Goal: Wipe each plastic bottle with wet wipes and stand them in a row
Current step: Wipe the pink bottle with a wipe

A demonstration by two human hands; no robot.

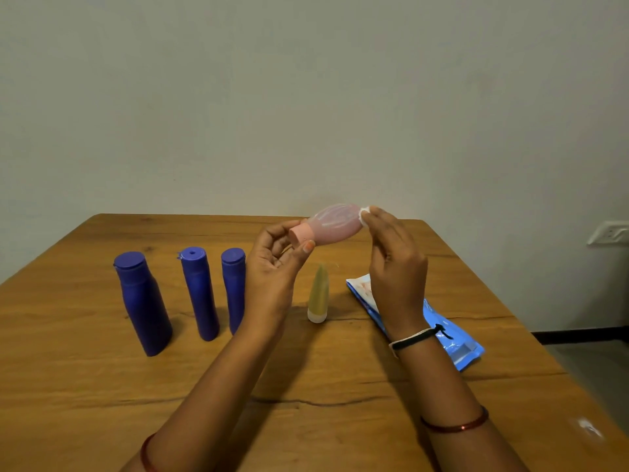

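A small pink squeeze bottle [332,224] is held sideways in the air above the table. My left hand [275,264] pinches its pink cap end. My right hand [391,253] pinches a small white wet wipe [364,212] against the bottle's rounded bottom end. Three blue bottles stand upright in a row at the left: a wide one [143,303], a slim one [199,292] and a third [234,287] partly hidden behind my left wrist. A small yellow-green bottle [319,294] stands cap-down at the middle of the table.
A blue wet wipes pack [452,338] lies on the wooden table [85,386] at the right, partly under my right forearm. A wall stands close behind the table's far edge. A wall socket [609,233] sits at the far right.
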